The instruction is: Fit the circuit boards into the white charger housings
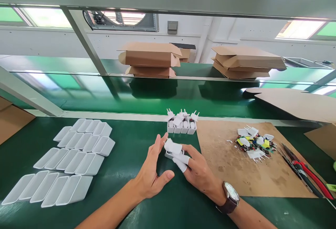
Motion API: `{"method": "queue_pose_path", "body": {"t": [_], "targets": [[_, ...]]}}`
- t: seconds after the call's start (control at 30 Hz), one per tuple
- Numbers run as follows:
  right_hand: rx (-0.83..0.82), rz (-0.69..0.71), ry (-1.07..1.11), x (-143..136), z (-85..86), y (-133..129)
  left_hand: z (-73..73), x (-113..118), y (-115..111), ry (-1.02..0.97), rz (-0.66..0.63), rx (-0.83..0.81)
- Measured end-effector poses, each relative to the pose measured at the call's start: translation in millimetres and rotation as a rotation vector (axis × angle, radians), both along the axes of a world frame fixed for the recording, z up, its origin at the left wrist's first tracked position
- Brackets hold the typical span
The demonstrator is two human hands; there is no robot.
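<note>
One white housing (173, 146) was in the right hand (199, 169), above the green tabletop (126, 152) near the middle. The right hand's grip was clamped on it from the side, with the palm turned down and white covers on some fingertips. The left hand (148, 173) was raised beside it, fingers pointing forward, thumb spread well away; its grip was apart, and whether the index fingertip touched the housing could not be told. Just beyond stood one row of four filled cases (185, 127) with pronged plug parts on top. To the left lay four rows of white shells (76, 190), about five in each. On the right, one brown sheet (223, 173) carried one pile of circuit boards (253, 143), too jumbled to count, and a red-handled tool (315, 178) overlapped its edge.
</note>
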State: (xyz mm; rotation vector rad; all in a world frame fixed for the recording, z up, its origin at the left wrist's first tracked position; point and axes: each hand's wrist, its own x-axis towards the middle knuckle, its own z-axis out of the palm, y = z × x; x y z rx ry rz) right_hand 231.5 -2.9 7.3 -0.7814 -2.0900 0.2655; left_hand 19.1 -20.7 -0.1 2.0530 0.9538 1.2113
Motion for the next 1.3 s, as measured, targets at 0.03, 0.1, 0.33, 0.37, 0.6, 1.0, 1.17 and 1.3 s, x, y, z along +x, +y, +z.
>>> {"method": "queue_pose_path", "body": {"t": [0.03,0.1,0.33,0.37,0.6,1.0,1.17,1.3], "targets": [[-0.004,-0.007,0.009,0.9,1.3,0.7,0.2,0.2,-0.7,-0.004,-0.007,-0.003],[-0.03,0.008,-0.042,2.9,2.5,3.0,0.6,1.4,-1.4,-0.012,-0.028,0.004],[-0.048,0.013,-0.109,2.9,-5.0,7.4,-1.7,2.3,1.4,-0.023,-0.016,0.03],[-0.036,0.01,-0.09,2.9,-5.1,7.0,-2.2,1.6,1.1,-0.023,-0.008,0.034],[-0.042,-0.048,-0.116,11.3,-1.2,7.5,-4.7,4.0,-2.4,0.016,0.011,0.027],[-0.979,0.077,0.58,-5.3,4.3,1.7,-3.5,9.4,-2.7,0.075,0.173,0.181],[-1.281,0.22,0.626,-10.0,11.3,-7.5,-2.5,10.5,-1.9,-0.029,0.146,0.281],[-1.293,0.195,0.609,-10.6,13.0,-8.6,-3.3,10.3,0.4,-0.066,0.13,0.326]]}}
